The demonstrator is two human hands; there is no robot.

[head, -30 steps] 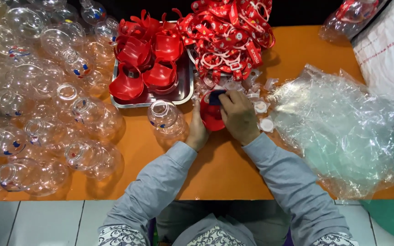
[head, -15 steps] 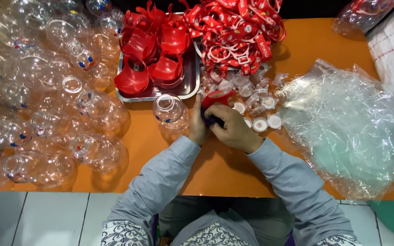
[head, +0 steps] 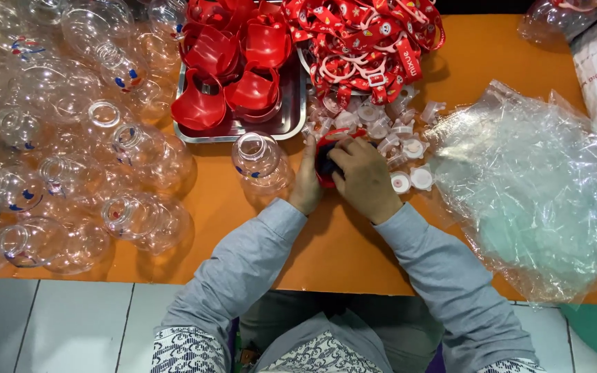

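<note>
Both my hands meet over a round red cap (head: 333, 141) on the orange table (head: 354, 255). My left hand (head: 307, 181) grips its left side. My right hand (head: 366, 178) covers most of it, fingers pressed into its dark middle. Just left of my hands stands an upright clear plastic bottle (head: 260, 159). Small clear and white fittings (head: 395, 135) lie scattered right behind the cap.
A metal tray (head: 286, 124) holds several red caps. Behind it lies a heap of red printed straps (head: 367, 34). Many clear bottles (head: 70, 145) crowd the left side. Crumpled clear plastic bags (head: 540, 193) cover the right. White floor tiles (head: 63, 324) show below the table edge.
The view has shifted slightly. My hands stay on the red cap, and my right fingers have moved further over its middle.
</note>
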